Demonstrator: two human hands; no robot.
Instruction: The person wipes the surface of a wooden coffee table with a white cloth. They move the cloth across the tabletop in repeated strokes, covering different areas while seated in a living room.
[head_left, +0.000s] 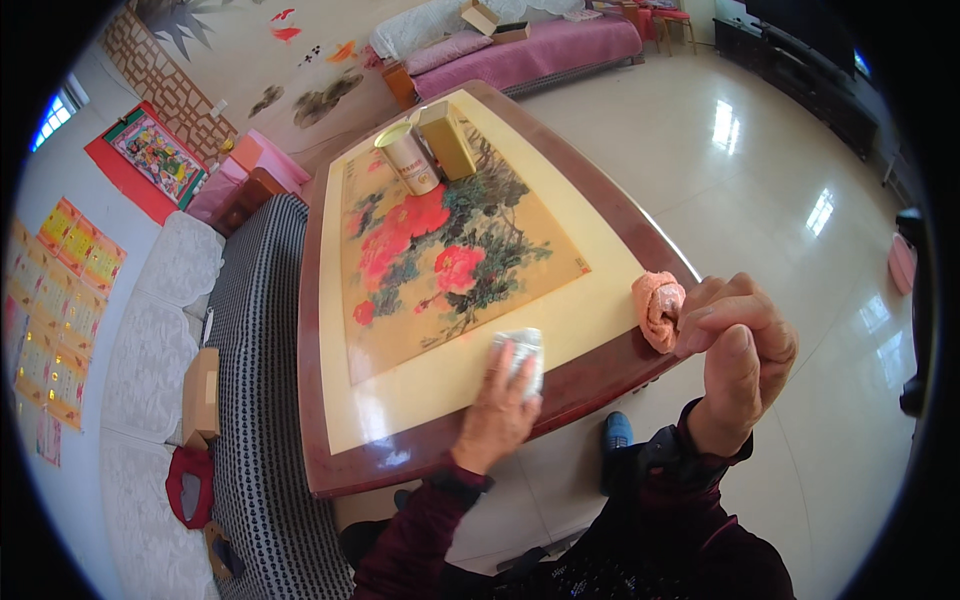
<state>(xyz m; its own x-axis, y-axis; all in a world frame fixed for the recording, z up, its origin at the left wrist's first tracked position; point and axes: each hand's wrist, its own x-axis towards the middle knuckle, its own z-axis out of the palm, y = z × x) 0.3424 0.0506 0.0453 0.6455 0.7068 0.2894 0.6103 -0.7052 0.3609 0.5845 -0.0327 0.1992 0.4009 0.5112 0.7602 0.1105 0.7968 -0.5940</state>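
My left hand (499, 409) lies over the near edge of the wooden table (390, 469), its fingers on a whitish folded item (528, 360), perhaps a cloth or packet. To the right, my right hand (739, 345) is raised by the table's corner with fingers curled and thumb against them; nothing shows in it. An orange-pink cloth (658, 311) lies bunched at the corner beside its fingertips; whether they touch is unclear. A peony painting (457, 270) covers the tabletop's middle. On its far part stand a round canister (409, 159) and a gold box (448, 141).
A sofa with a patterned cover (262, 375) runs along the left, with a cardboard box (201, 397) and a dark red item (189, 487) on it. Beyond the table is a pink-covered sofa (532, 56). A dark TV cabinet (795, 82) stands at the upper right.
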